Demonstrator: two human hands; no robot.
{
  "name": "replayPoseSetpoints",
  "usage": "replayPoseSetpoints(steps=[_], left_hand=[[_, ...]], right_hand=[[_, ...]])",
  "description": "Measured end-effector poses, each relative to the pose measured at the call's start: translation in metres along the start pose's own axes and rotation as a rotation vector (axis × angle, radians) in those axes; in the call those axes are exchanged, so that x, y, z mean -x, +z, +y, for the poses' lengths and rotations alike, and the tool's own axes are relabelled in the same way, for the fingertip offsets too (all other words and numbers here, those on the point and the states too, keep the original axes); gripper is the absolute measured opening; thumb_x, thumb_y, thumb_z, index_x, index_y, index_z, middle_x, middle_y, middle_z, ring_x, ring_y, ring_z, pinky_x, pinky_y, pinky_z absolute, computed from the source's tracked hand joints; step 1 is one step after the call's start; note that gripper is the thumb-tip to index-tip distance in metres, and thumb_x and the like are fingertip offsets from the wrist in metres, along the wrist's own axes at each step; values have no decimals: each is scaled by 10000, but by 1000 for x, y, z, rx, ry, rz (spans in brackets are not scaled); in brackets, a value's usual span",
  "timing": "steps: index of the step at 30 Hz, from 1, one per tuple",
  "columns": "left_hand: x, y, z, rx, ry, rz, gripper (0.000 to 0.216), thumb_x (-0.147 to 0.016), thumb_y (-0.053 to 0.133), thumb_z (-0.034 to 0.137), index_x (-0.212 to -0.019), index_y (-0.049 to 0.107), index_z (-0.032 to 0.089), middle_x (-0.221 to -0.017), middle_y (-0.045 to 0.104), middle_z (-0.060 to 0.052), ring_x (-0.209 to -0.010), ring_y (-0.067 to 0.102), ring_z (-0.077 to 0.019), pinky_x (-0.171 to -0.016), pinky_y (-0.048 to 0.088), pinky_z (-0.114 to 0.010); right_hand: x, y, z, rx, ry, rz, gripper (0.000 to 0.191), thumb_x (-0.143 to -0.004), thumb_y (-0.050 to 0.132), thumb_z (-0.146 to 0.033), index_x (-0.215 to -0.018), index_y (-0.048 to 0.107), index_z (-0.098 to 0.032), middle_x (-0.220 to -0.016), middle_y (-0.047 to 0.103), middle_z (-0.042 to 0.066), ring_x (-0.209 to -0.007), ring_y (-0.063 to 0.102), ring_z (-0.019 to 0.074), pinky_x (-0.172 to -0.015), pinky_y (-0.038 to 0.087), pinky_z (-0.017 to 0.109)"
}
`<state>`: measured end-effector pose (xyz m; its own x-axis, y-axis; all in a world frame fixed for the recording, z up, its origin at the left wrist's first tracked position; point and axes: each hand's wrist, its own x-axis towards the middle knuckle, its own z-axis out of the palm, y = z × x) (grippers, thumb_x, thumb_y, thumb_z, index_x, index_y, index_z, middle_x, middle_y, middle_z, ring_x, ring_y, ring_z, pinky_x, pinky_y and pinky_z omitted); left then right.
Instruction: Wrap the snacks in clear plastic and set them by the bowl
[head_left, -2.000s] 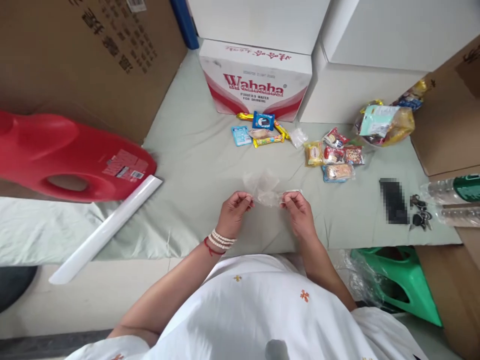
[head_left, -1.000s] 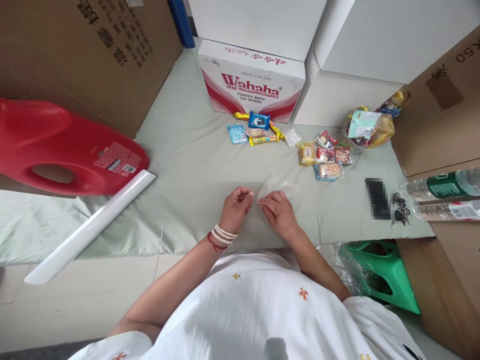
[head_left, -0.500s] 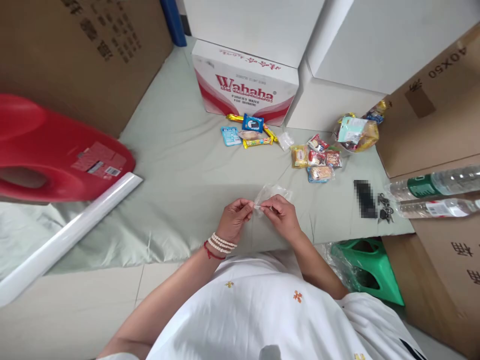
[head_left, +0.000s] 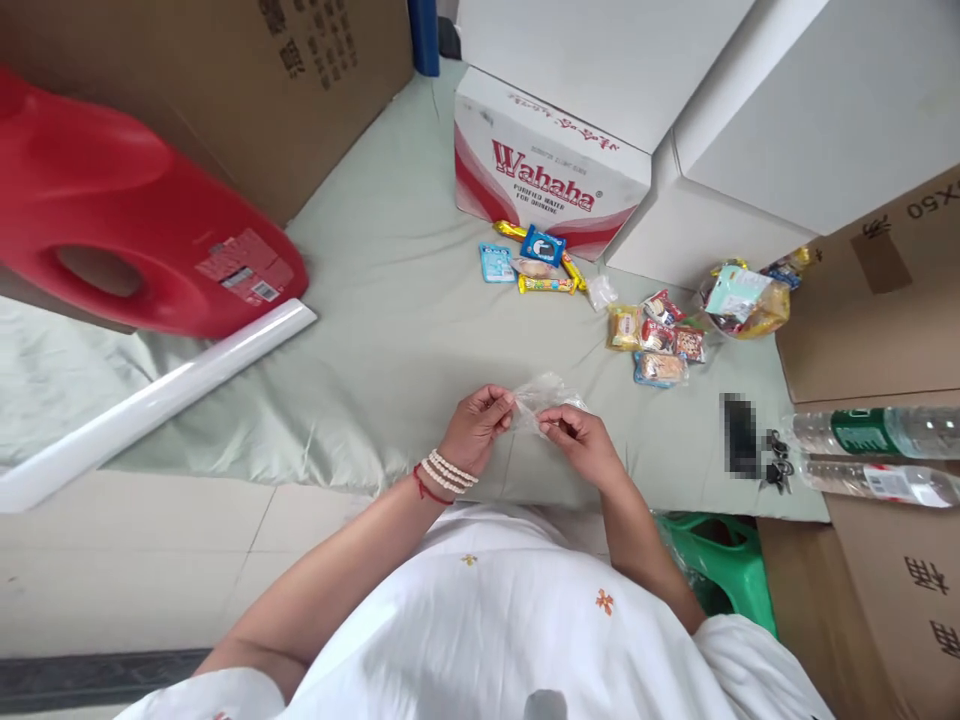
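A clear plastic bag (head_left: 553, 392) is stretched between my two hands just above the green cloth (head_left: 405, 370). My left hand (head_left: 478, 425), with beads and a red cord at the wrist, pinches one side of its edge. The other side is pinched by my right hand (head_left: 583, 440). Beyond them lies a group of snacks, among them a blue packet (head_left: 543, 246), a light-blue packet (head_left: 496, 263) and a yellow stick pack (head_left: 546, 285). To the right sits a second group with a yellow packet (head_left: 624, 327) and a wrapped biscuit (head_left: 661, 368).
A Wahaha carton (head_left: 551, 165) and white boxes (head_left: 720, 215) stand at the back. A red jug (head_left: 165, 220) and a white roll (head_left: 157, 405) lie left. At right are a stuffed snack bag (head_left: 746, 300), keys (head_left: 777, 462), bottles (head_left: 862, 432) and a green stool (head_left: 739, 565).
My hands have moved apart, spreading the clear bag's edge between them. The camera view has shifted, so the surroundings sit differently in the picture.
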<state>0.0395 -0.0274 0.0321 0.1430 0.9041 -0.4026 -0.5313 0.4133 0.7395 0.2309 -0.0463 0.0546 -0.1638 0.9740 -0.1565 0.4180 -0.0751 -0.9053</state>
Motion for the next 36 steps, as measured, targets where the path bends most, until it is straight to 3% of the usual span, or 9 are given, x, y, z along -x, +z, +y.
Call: replayPoseSetpoints(steps=[4,9,13,15,18,23,28,32,36], left_hand=[[-3,-6,4,-29,14,-2,391,-675,879,472,-751,641,171,-708,589,27,-572,476,-66,-528,371,-213],[-3,-11,7,-131,20,45,463,-685,871,489,-977,643,212,-977,675,-1,-631,568,-71,-532,395,-206],[1,-7,2,-345,28,-39,379,-712,851,500,-827,662,193,-756,654,12,-669,585,-119,-586,441,-237],[1,-2,-2,-394,37,-100,348,-724,841,491,-828,722,182,-766,700,-18,-740,625,-154,-677,483,-273],[-3,4,-11,-336,93,-52,320,-707,850,471,-842,772,191,-849,754,-42,-805,649,-180,-743,503,-305],[-10,1,-13,-150,52,45,343,-663,881,475,-816,768,190,-888,750,-41,-765,608,-144,-662,491,-264],[-12,-17,9,59,-37,53,382,-671,903,442,-826,645,207,-907,694,-3,-885,658,-149,-731,571,-282],[-21,-38,28,121,-78,49,377,-711,885,370,-848,569,217,-918,706,-2,-940,712,-187,-826,618,-386],[-34,-56,44,86,-67,146,281,-773,818,282,-828,553,206,-834,707,-1,-835,721,-153,-749,608,-303]], right_hand=[[1,-3,-4,32,41,-26,199,-857,696,-419,-879,766,-234,-671,612,-18,-555,431,124,-540,333,257],[6,16,1,-153,118,167,236,-845,714,-459,-848,730,-223,-657,584,-28,-568,422,122,-548,330,254],[4,33,3,-248,151,228,276,-843,733,-498,-859,725,-222,-650,573,-37,-554,404,119,-530,323,256],[1,35,2,-256,134,200,290,-851,732,-509,-886,727,-222,-687,603,-30,-564,415,120,-543,340,259],[-5,29,0,-236,115,158,281,-858,725,-505,-899,723,-227,-716,614,-21,-581,421,126,-555,343,261],[-12,14,-4,-254,129,174,239,-853,728,-462,-872,682,-228,-680,558,-39,-559,387,118,-533,314,256],[-10,5,-1,-292,72,356,235,-863,729,-447,-891,658,-225,-818,622,-11,-725,528,137,-682,449,261],[-5,0,6,-546,139,469,331,-796,791,-500,-880,610,-236,-1051,668,33,-904,622,173,-808,555,333],[-3,-2,20,-792,301,462,444,-689,875,-516,-851,573,-233,-949,680,5,-752,635,136,-684,570,300]])
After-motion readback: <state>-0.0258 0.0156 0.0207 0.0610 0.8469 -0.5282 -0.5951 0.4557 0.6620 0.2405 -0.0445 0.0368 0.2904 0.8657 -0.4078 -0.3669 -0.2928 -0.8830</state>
